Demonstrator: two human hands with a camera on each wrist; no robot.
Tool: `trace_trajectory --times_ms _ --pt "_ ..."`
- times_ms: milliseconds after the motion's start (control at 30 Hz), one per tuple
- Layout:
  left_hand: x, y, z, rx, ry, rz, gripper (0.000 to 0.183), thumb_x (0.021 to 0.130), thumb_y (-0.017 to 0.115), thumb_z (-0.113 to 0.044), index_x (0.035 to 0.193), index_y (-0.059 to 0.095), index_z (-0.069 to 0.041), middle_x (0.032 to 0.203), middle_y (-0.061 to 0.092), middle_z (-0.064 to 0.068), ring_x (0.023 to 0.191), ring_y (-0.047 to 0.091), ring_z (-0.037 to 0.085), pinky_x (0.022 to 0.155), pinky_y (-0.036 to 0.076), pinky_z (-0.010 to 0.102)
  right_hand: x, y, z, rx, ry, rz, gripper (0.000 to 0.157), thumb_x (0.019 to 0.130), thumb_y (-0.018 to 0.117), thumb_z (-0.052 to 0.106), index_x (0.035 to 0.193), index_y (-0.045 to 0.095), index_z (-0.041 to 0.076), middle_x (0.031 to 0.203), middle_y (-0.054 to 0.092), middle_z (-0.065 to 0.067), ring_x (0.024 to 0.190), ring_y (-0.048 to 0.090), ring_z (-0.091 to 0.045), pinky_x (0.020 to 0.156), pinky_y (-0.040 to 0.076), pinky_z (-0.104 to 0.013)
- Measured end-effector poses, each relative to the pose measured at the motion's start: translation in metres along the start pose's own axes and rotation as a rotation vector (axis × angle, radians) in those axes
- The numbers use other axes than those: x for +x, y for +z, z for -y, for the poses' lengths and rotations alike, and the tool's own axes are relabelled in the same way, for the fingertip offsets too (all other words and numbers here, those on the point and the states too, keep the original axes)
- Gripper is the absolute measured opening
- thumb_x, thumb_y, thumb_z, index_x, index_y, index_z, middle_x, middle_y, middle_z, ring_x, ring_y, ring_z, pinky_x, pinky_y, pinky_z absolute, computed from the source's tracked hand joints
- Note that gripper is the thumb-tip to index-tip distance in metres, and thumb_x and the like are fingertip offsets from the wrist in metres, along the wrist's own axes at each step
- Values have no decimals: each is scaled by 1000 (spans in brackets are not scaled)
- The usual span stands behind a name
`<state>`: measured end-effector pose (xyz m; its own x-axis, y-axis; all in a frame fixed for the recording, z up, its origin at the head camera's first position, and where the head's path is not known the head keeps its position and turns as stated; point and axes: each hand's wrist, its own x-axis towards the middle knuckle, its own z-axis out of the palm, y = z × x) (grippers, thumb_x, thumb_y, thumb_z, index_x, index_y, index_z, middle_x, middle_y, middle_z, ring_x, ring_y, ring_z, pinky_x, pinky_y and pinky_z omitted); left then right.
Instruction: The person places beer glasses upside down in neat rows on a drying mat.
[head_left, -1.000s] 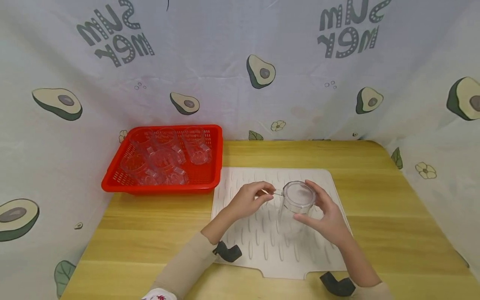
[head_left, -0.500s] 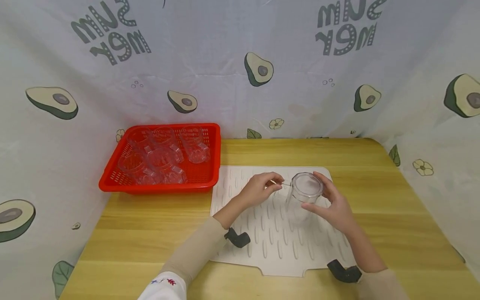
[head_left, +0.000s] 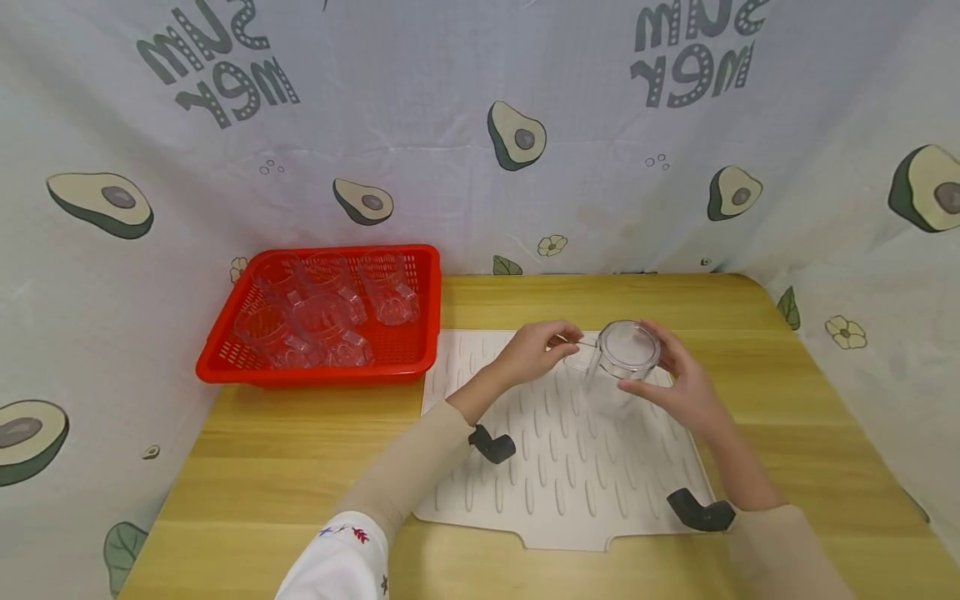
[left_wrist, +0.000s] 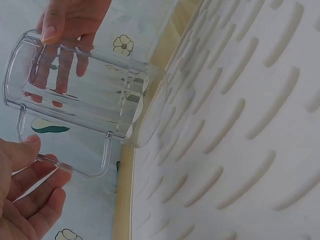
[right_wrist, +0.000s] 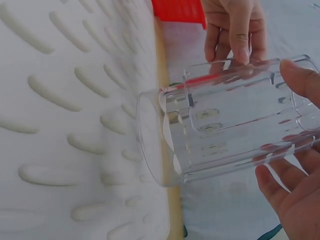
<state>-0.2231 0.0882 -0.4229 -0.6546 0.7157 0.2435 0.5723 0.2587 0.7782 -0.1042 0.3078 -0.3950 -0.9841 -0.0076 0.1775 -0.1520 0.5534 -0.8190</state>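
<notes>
A clear mug (head_left: pixel 628 347) is held upside down over the far right part of a white draining mat (head_left: pixel 540 500). Its rim points down at the ridged surface in both wrist views. My left hand (head_left: pixel 537 350) pinches the mug's handle (left_wrist: pixel 95 174) between thumb and fingers. From the other side my right hand (head_left: pixel 686 383) grips the mug's body near its base, thumb on one side and fingers on the other (right_wrist: pixel 295 185).
At the back left stands a red basket (head_left: pixel 431 367) with several clear mugs (head_left: pixel 330 333) lying in it. Both rest on a wooden table (head_left: pixel 300 483). A white curtain (head_left: pixel 435 100) with avocado prints hangs behind.
Both hands have carried the mug to the right and farther away, toward the mat's back right corner. The basket and its mugs have stayed in place.
</notes>
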Motion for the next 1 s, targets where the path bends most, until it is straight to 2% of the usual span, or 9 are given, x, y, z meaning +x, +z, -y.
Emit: trace_trajectory --times_ms 67,100,233,367,600,700,767,833,1000 --pt "5 0 0 1 -17 -1 26 97 60 -17 120 64 -6 116 67 5 102 64 9 84 47 13 5 -2 -1 16 -6 0 89 82 78 5 154 26 10 148 36 -24 131 36 -44 105 32 -56" --pt "8 0 0 3 -24 -2 26 98 60 -17 121 63 -6 116 67 5 103 64 10 85 46 13 7 -4 -2 18 -9 0 89 82 77 4 154 26 10 148 37 -23 131 36 -44 106 31 -56" --pt "17 0 0 13 -36 -5 27 98 59 -15 122 63 -5 117 67 6 105 64 13 86 46 13 14 -8 -5 27 -30 -1 89 81 77 1 154 25 9 149 36 -24 132 36 -44 110 32 -42" --pt "26 0 1 18 -47 3 27 98 58 -15 123 62 -5 118 66 7 106 63 13 86 45 12 19 -10 -7 23 -26 3 91 81 77 1 154 23 8 149 34 -24 133 35 -45 108 32 -38" --pt "37 1 5 -18 -83 11 29 98 58 -13 125 61 -3 120 65 8 108 62 13 87 45 12 27 -13 -12 10 -21 9 89 83 76 3 154 23 6 148 34 -25 132 36 -46 94 31 -10" --pt "41 3 6 -34 -95 8 30 98 58 -12 126 60 -2 121 65 9 110 62 15 86 45 13 31 -15 -14 28 -17 17 89 83 75 2 154 22 6 149 33 -26 133 33 -47 104 31 -19" --pt "43 4 5 -31 -105 2 30 98 58 -12 126 60 -2 121 65 9 110 62 16 86 46 13 32 -16 -15 52 -12 24 89 83 75 1 154 21 5 149 31 -26 135 30 -47 112 28 -35" --pt "46 5 4 -24 -112 -8 29 98 58 -11 125 61 -2 120 65 9 110 62 17 86 46 13 34 -17 -17 70 -2 30 89 84 74 0 154 20 5 150 29 -26 137 28 -47 112 25 -51" --pt "50 7 5 -18 -131 -13 29 98 59 -12 125 61 -2 120 66 9 109 62 18 86 45 13 37 -18 -21 92 20 40 88 85 74 2 154 19 4 151 27 -26 138 25 -46 110 21 -58"
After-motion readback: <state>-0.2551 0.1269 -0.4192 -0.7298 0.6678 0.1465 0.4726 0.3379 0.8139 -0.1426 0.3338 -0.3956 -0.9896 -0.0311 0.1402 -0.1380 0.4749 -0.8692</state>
